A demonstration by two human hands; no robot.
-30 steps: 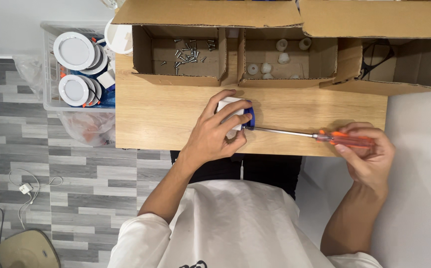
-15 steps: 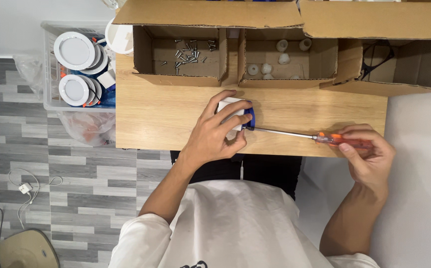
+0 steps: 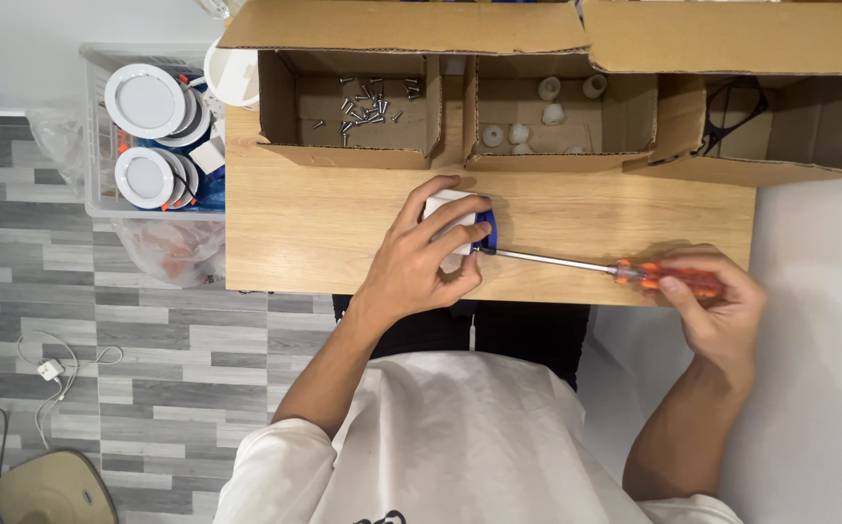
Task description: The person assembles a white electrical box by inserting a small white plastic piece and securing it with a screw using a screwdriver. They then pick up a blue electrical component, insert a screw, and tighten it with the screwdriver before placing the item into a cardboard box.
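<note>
Wooden table (image 3: 324,233): left hand (image 3: 421,267) fingers curl closed around white-and-blue block (image 3: 455,221), right hand (image 3: 722,311) grips orange screwdriver (image 3: 596,267) against it.

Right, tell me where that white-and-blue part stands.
In hand: the left hand pins the white-and-blue part to the table, and the right hand holds the screwdriver with its tip at the part's side. Finished round lamps fill the bin. Left: loose screws remain in the box.
</note>
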